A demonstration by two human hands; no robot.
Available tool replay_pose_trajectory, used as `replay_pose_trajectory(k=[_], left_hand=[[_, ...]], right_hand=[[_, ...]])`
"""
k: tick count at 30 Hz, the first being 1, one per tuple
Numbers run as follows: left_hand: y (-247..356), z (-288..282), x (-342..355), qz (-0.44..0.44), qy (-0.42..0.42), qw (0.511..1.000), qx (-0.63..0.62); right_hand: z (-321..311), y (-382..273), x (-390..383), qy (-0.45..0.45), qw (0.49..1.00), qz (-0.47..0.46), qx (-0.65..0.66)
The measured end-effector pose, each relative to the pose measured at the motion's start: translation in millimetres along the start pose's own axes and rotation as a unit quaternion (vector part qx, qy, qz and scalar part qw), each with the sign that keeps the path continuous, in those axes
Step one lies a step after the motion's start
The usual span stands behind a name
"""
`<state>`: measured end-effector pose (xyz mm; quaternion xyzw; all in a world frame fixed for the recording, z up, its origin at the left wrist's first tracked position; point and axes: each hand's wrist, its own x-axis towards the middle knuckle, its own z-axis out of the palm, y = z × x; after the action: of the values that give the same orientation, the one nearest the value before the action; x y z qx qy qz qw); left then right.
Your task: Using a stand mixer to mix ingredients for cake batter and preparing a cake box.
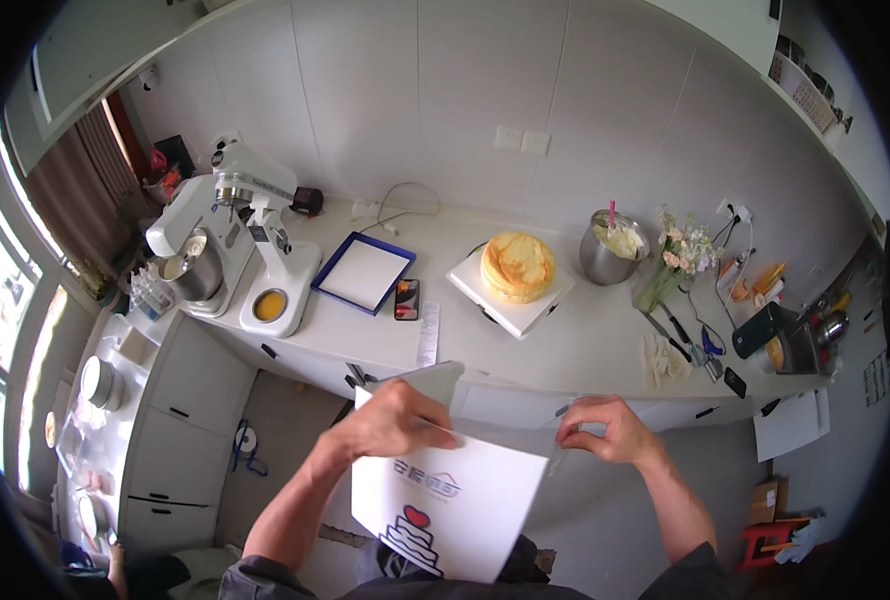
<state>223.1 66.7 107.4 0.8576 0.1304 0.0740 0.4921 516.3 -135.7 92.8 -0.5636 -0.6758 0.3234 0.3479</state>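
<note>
My left hand (400,420) grips the top edge of a white cardboard piece (475,500) with a printed cake drawing and red heart, held upright in front of my body. A grey, sheet-like edge (440,380) shows behind it. My right hand (600,430), to the right of the cardboard, is closed in a pinch on what looks like thin clear plastic, hard to make out. Beyond my hands, a round sponge cake (518,265) sits on a white square board (525,320) on the counter.
Counter holds two stand mixers (280,260), blue-rimmed tray (362,275), phone (407,300), steel bowl (605,260) of cream, flowers (680,245) and tools (685,345). A side counter (135,370) bears containers; a co-worker's hand (117,565) shows at lower left. Red stool (760,540) at lower right.
</note>
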Motion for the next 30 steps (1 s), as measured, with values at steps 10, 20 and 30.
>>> replay_pose_trajectory(k=[10, 20, 30], left_hand=[[6, 43, -61, -0.053, 0.126, 0.973, -0.185], [-30, 57, -77, -0.196, 0.215, 0.914, -0.283], [-23, 56, -68, -0.135, 0.037, 0.99, 0.035]], right_hand=[[61, -52, 36, 0.026, 1.0, -0.01, 0.009], [58, -7, 22, -0.032, 0.975, 0.221, 0.017], [65, 20, 4, -0.079, 0.955, 0.267, 0.104]])
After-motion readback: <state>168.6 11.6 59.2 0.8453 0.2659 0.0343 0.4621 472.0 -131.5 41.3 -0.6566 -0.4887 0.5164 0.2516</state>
